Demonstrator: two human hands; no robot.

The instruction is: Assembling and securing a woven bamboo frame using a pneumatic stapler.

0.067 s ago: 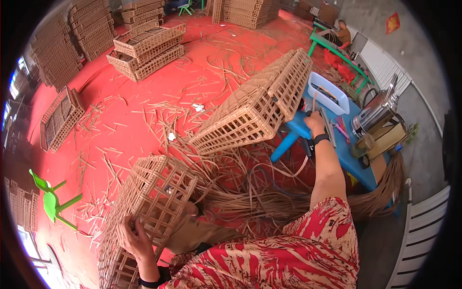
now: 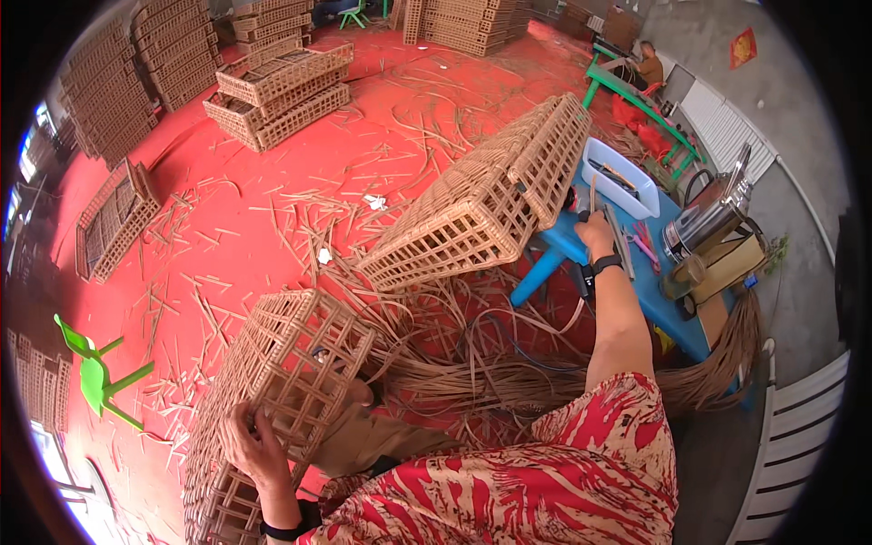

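Observation:
My left hand (image 2: pixel 252 445) grips the lattice side of a woven rattan basket (image 2: pixel 291 372) that rests against my knee at the lower left. My right hand (image 2: pixel 595 232) reaches out to a blue plastic stool (image 2: pixel 590 263) at the right and closes around a thin stick-like tool on its top; a dark band is on that wrist. A second, longer woven basket (image 2: pixel 490 204) lies tilted against the stool, just left of my right hand. Loose rattan strips (image 2: pixel 490 363) are heaped on the floor between the two baskets.
A white tray (image 2: pixel 627 177) and a metal kettle (image 2: pixel 704 227) stand on the stool. Stacks of woven baskets (image 2: pixel 277 86) and panels (image 2: pixel 109 222) lie on the red floor (image 2: pixel 272 200). A green chair (image 2: pixel 95 372) stands left, a white chair (image 2: pixel 799 427) right. A seated person (image 2: pixel 647 64) is far back.

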